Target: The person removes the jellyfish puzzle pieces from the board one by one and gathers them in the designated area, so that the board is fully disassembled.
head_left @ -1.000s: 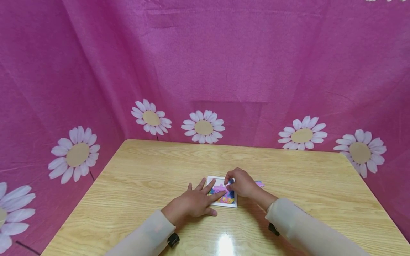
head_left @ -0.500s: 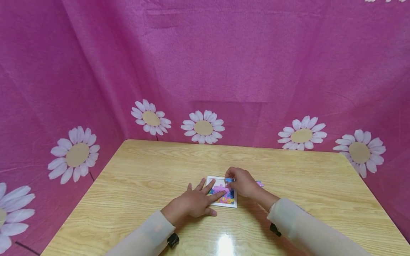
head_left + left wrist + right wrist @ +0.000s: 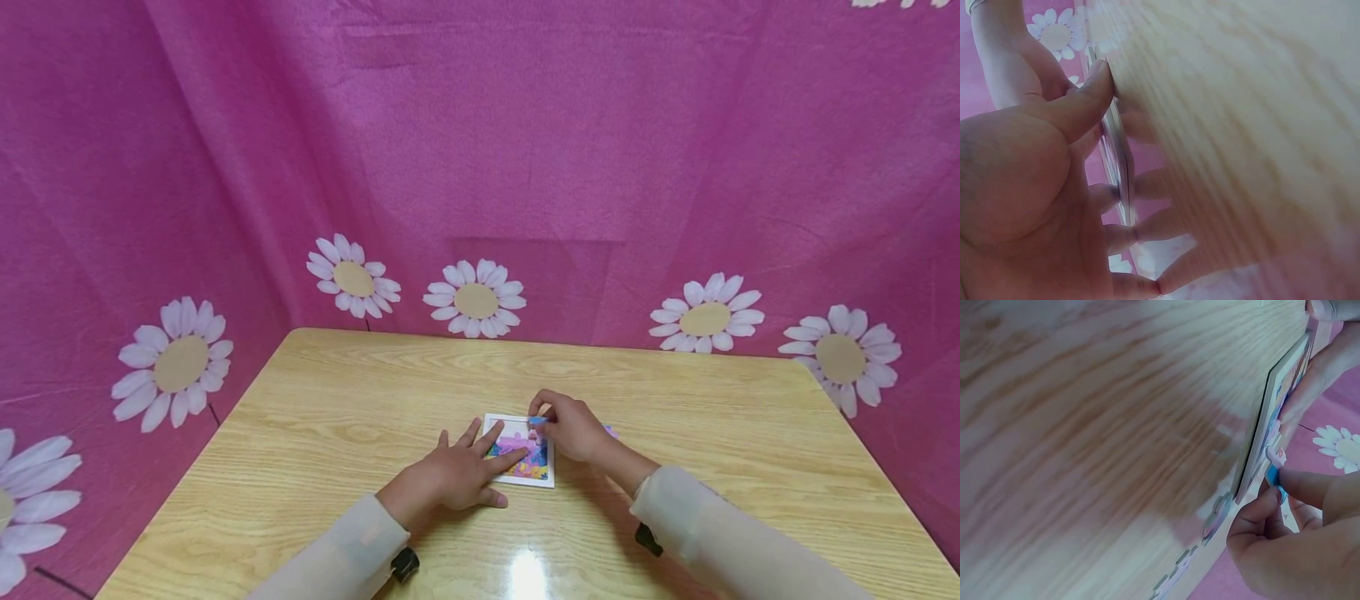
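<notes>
A small jigsaw puzzle in a white-rimmed tray point(image 3: 525, 482) lies at the middle of the table, its picture pink, blue and yellow with a white patch at the upper left. My left hand point(image 3: 453, 477) lies with fingers spread over the tray's left side, its index fingertip on the pink part. Over the tray's upper right corner, my right hand point(image 3: 573, 429) pinches a blue and pink jigsaw piece point(image 3: 1273, 473) between thumb and fingers. In the right wrist view the piece is tilted at the tray's edge. Part of the picture is hidden under both hands.
Loose jigsaw pieces point(image 3: 1216, 519) lie on the wooden table point(image 3: 375, 383) to the right of the tray, mostly hidden behind my right hand in the head view. A pink cloth point(image 3: 525, 167) with white daisies hangs behind the table and along its left side.
My right hand has shifted slightly right and the piece in its fingers has turned, showing more of its blue edge. The left hand and the tray have hardly moved.
</notes>
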`<state>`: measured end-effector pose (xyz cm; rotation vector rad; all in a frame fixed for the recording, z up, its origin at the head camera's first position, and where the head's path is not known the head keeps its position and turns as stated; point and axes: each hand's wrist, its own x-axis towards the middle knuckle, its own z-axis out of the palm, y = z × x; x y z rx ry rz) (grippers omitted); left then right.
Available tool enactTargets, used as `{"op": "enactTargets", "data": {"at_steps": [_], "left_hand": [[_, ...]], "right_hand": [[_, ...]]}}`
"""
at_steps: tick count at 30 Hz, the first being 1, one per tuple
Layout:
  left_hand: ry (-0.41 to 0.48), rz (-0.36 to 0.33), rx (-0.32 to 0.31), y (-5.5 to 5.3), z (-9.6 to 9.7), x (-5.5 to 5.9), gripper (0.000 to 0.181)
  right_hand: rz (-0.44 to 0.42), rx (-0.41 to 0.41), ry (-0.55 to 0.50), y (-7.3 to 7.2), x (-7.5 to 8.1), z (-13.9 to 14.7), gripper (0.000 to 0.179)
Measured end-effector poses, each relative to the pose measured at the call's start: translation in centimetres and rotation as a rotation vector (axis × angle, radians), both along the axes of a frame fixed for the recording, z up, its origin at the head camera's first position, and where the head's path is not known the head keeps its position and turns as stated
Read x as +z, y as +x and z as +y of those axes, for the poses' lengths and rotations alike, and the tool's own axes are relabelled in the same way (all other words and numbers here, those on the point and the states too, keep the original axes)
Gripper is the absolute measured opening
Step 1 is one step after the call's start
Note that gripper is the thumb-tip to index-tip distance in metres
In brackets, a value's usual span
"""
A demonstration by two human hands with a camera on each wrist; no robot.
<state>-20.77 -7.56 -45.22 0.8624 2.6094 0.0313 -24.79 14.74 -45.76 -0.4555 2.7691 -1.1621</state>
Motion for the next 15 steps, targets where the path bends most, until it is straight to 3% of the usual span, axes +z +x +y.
{"op": "enactTargets", "data": {"at_steps": [15], "left_hand": [[0.014,0.008,-0.003,0.1,0.0,-0.1,0.074]], "right_hand": [[-0.058,-0.011,-0.036,0.2,0.2,3.2,0.012]]}}
